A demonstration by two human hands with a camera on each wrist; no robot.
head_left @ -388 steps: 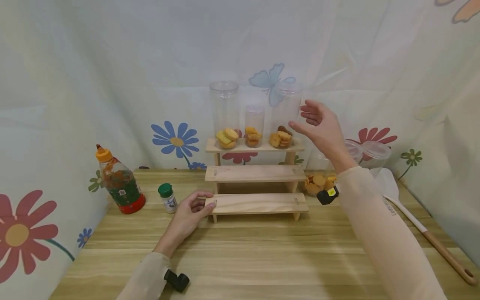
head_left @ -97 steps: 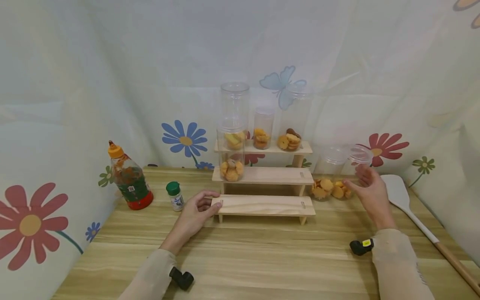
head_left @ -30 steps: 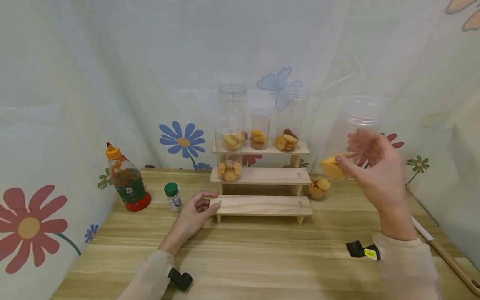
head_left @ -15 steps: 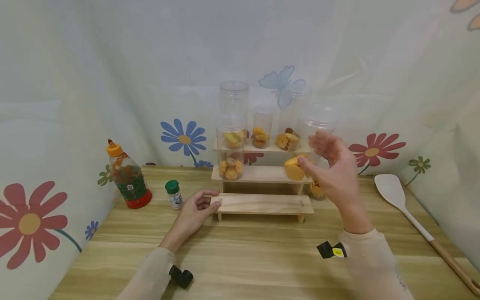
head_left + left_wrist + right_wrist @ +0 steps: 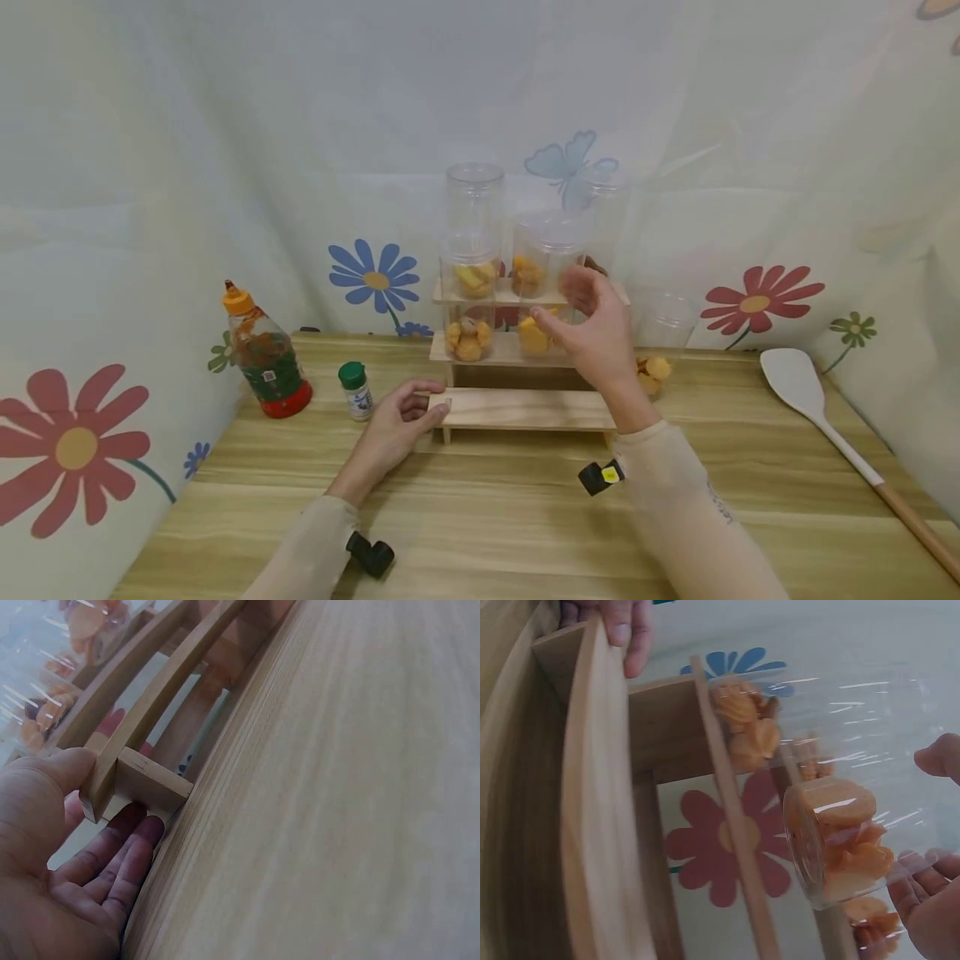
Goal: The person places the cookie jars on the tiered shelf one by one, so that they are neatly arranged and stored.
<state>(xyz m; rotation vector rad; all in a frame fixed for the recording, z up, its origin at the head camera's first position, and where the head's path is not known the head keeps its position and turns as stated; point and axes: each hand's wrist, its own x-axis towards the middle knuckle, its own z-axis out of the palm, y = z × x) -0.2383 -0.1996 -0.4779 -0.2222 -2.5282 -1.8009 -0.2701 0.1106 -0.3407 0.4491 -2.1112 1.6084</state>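
My left hand (image 5: 390,425) grips the left end of the lowest step of a three-tier wooden display stand (image 5: 525,408); its thumb lies on the board and the fingers reach beneath. My right hand (image 5: 603,342) holds a clear lidded jar of cookies (image 5: 534,335) between thumb and fingers, at the middle of the second step. In the right wrist view this jar (image 5: 840,840) has its base close by that step's edge. Another cookie jar (image 5: 468,337) stands at the step's left end. On the top step are a tall jar (image 5: 475,187), a short jar (image 5: 528,275) and a partly hidden tall jar (image 5: 609,196).
One more cookie jar (image 5: 654,367) stands on the table right of the stand, partly behind my right wrist. Farther right lies a white spatula (image 5: 795,383) with a wooden handle. A sauce bottle (image 5: 266,358) and a green-capped shaker (image 5: 356,390) stand at left.
A jar has come to stand on the second step's left end. My right hand has lifted another jar from the table at right and carried it left to that step. My left hand stays put.
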